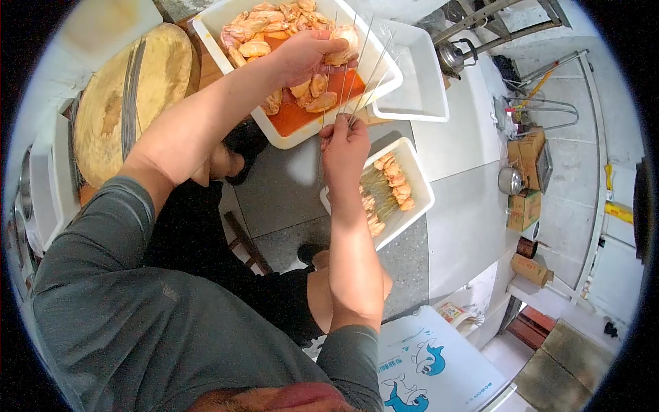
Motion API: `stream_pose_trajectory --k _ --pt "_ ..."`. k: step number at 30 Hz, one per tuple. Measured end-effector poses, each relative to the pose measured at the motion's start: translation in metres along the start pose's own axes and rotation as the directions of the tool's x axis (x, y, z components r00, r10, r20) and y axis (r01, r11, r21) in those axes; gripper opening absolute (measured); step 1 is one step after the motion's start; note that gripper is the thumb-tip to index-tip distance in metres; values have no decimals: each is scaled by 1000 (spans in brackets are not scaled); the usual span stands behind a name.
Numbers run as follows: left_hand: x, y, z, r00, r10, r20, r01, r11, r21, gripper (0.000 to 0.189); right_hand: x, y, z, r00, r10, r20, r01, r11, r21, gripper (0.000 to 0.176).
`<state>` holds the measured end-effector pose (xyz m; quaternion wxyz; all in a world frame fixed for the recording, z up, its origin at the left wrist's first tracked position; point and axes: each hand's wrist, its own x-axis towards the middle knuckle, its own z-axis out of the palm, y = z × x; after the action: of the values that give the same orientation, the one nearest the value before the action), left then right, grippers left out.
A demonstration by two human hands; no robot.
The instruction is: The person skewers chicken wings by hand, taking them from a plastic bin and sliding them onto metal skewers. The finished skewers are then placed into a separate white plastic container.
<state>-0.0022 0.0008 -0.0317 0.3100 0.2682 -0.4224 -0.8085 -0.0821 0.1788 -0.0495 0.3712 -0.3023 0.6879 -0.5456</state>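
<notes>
Chicken piece (345,37) is up in my left fingers (336,47), pinched over the big tray (295,143) with red liquid (298,124) and more chicken (281,20) in it. My right fingers (340,128) are bunched tight on some thin skewers (362,60). Can't tell if one's through the piece. Small tub (423,199) nearby has loaded skewers (395,180).

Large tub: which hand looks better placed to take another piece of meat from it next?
Left, probably. The left hand is over the large tub, though it would first need to free itself of the piece it holds. The right hand, by the near rim, is occupied with skewers.
</notes>
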Motion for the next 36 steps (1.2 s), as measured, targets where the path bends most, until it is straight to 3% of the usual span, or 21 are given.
stream_pose_trajectory --k 9,15,18,21,27,30,31,32,34,36 --pt "0 6 -1 999 14 -38 -15 999 -40 25 -1 12 1 995 -61 -78 41 972 -230 21" --pt "0 10 -3 998 -4 -70 -1 998 -68 20 -12 0 4 998 -52 -39 40 967 -251 20" --pt "4 8 -6 989 56 -137 -77 986 -151 25 -17 -9 6 997 80 5 -78 977 -197 21" --pt "3 12 -7 990 48 -134 -63 992 -113 24 -19 -1 7 998 -64 -29 51 948 -315 22" --pt "-3 13 0 992 15 -123 -19 999 -26 22 -20 -2 9 1000 -22 0 21 956 -294 25" --pt "-5 11 3 980 65 -187 -68 998 -11 23 -13 12 8 993 -120 -11 106 914 -392 25" --pt "-5 8 3 985 91 -146 -90 996 13 29 -13 14 9 971 -230 -56 196 913 -359 24" --pt "0 0 -6 988 115 -101 -113 993 29 35 -15 9 8 979 -198 -57 168 928 -332 25" --pt "33 -29 -58 998 60 29 -56 991 -124 29 -17 7 6 978 -191 -77 151 918 -367 25" --pt "21 -22 -37 1000 16 -26 -20 986 -163 31 -19 1 5 984 -157 -90 118 934 -338 24"
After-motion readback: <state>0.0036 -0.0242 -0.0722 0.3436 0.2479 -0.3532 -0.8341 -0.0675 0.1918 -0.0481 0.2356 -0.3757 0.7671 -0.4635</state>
